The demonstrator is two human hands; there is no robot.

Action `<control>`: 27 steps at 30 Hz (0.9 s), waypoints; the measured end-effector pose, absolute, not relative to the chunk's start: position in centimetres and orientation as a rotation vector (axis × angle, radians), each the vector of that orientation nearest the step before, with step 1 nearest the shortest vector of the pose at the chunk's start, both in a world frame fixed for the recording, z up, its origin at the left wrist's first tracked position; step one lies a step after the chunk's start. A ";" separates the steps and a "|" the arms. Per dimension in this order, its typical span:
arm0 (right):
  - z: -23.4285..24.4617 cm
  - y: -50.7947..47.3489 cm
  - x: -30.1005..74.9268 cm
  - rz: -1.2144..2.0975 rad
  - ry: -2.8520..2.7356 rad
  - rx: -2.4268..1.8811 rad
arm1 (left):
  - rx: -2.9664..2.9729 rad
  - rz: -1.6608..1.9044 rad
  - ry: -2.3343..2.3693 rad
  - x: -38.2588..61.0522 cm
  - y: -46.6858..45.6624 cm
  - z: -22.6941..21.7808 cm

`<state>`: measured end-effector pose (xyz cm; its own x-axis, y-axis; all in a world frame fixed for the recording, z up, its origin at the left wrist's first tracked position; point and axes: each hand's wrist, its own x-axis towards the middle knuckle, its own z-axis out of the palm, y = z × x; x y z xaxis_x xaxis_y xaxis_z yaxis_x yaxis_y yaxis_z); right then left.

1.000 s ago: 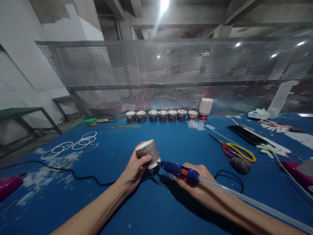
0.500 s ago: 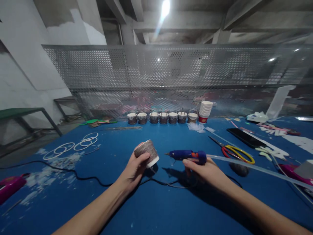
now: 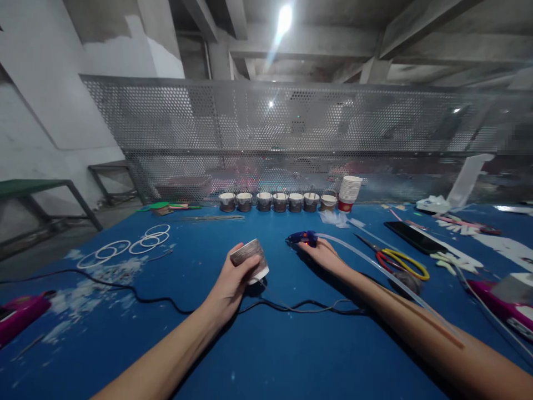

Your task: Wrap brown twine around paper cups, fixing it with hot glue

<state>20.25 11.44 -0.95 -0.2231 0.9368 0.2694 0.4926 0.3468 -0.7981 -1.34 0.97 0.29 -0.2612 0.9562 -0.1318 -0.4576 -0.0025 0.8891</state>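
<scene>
My left hand [image 3: 233, 283] is closed round a small paper cup [image 3: 249, 258] wrapped in brownish material, held tilted just above the blue table [image 3: 266, 344]. My right hand [image 3: 322, 254] reaches forward and grips a blue glue gun [image 3: 303, 238] with an orange trigger, resting it on the table farther out. A long clear glue stick [image 3: 375, 266] trails back from the gun over my right forearm. The gun's black cord [image 3: 291, 305] lies across the table under both arms.
Several finished wrapped cups [image 3: 275, 201] line the far edge beside a stack of white paper cups [image 3: 348, 193]. Yellow-red scissors [image 3: 400, 260], a black phone [image 3: 410, 236] and paper scraps lie at right. White rings [image 3: 133, 244] lie at left. Pink glue guns [image 3: 20, 311] sit at both sides.
My right hand has carried the glue gun away from the cup, forward and down onto the table. My left hand keeps the cup almost where it was.
</scene>
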 end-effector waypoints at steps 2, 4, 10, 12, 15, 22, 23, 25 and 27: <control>-1.1 11.3 20.4 0.727 -1.857 -1.318 | 0.685 1.532 1.060 -1.5 0.9 0.3; -1.0 10.9 20.8 0.716 -1.854 -1.370 | 0.687 1.534 1.063 -1.5 0.9 0.3; -0.5 7.2 22.6 0.533 -1.650 -1.452 | 0.622 1.601 1.111 -1.0 0.6 0.7; -0.3 5.1 22.2 0.580 -1.652 -1.420 | 0.614 1.613 1.118 -0.7 0.4 0.6; 0.0 2.0 19.8 0.903 -1.746 -1.159 | 0.634 1.620 1.111 -0.3 0.3 0.5; -0.7 0.0 13.5 1.407 -1.616 -1.063 | 0.675 1.617 1.110 -0.2 0.1 0.4; -0.7 0.1 13.2 1.407 -1.604 -1.069 | 0.669 1.617 1.116 -0.2 0.1 0.3; -0.8 0.3 13.2 1.338 -1.615 -1.063 | 0.657 1.607 1.122 -0.1 0.0 0.3; -0.7 0.4 13.6 1.222 -1.656 -1.056 | 0.642 1.594 1.117 0.0 0.0 0.2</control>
<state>13.61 0.41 -0.70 -0.3271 0.9369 0.1231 0.1587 0.1829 -0.9702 0.04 -0.04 0.21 -0.3174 0.9396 -0.1279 -0.4408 -0.0268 0.8972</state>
